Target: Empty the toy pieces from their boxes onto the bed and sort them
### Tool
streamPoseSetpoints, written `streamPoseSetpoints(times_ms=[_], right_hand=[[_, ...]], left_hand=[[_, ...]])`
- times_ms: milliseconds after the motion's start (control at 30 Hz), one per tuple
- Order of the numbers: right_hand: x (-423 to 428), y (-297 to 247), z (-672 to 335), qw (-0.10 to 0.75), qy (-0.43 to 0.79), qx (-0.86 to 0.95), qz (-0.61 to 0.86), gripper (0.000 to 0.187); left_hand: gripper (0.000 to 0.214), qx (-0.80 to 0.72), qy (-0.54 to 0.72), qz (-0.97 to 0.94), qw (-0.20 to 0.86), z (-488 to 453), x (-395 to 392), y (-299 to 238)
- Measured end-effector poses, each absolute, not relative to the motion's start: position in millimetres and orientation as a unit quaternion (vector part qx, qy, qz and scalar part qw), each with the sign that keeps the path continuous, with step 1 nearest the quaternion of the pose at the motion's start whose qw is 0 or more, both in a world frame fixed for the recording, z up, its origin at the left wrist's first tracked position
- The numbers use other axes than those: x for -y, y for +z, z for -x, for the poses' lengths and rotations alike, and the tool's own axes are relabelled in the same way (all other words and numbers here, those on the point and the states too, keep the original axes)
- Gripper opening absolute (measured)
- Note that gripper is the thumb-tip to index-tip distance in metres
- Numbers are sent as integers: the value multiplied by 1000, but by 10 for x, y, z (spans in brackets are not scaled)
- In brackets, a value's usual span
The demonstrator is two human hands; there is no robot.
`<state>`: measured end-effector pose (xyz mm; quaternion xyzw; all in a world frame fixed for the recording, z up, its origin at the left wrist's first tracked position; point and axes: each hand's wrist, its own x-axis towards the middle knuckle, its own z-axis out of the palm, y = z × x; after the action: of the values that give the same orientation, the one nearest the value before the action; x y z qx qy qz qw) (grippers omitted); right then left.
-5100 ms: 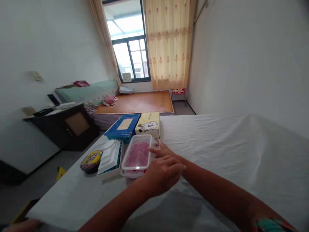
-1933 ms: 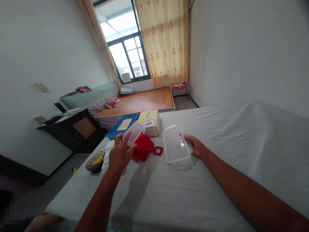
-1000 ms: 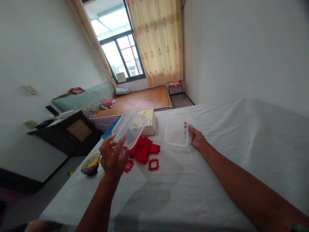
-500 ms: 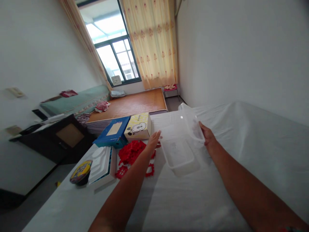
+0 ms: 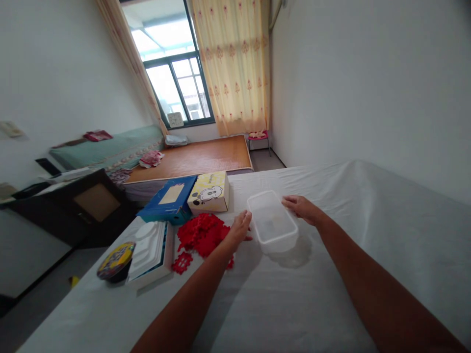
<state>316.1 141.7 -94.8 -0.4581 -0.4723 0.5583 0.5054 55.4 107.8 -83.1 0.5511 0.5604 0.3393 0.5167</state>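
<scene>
A translucent plastic container (image 5: 275, 238) with a pale rim is in the middle of the white-covered surface, between my two hands. Whether a lid or a second tub is fitted on it, I cannot tell. My left hand (image 5: 240, 228) is beside its left side, fingers apart and holding nothing. On the other side, the fingertips of my right hand (image 5: 300, 208) are at the container's right edge, stretched out rather than wrapped round it. A pile of red interlocking pieces (image 5: 200, 233) lies left of my left hand, partly hidden by my forearm.
A blue box (image 5: 171, 198) and a yellow-and-white cartoon box (image 5: 211, 193) stand behind the red pile. Left of it are a white box (image 5: 152, 255) with stacked white lids and a round yellow-topped tin (image 5: 117, 260). A dark cabinet (image 5: 91, 201) stands beyond the left edge.
The clear plastic piece tilted up in my right hand has come down onto the container, and the two now look like one. My right hand has loosened and shifted slightly left.
</scene>
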Motion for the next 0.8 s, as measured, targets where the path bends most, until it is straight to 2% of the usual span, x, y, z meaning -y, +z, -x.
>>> streamPoseSetpoints(times_ms=[133,333,433,633,700,800], right_hand=[[-1321,-940,-3229,481,447,525,542,32],[-924,-886,-3174,353,523,577,518,32],[-823,-881,-3078,395,524,570,493,36],[-1121,-867,-2785,439,595,459,493,69],[-1384,-855,-2678,464,599,438,483,74],[-1912,-858,-2515,499,565,407,515,80]], left_hand=[[83,-559,333,-558,514,-576,-1041,-919],[94,-531,316,-518,591,-553,-939,-968],[92,-527,334,-502,599,-575,-919,-961],[88,-520,398,-483,581,-507,-1107,-848],[80,-515,440,-486,552,-424,-1178,-817],[64,-493,513,-541,447,-300,-1208,-815]])
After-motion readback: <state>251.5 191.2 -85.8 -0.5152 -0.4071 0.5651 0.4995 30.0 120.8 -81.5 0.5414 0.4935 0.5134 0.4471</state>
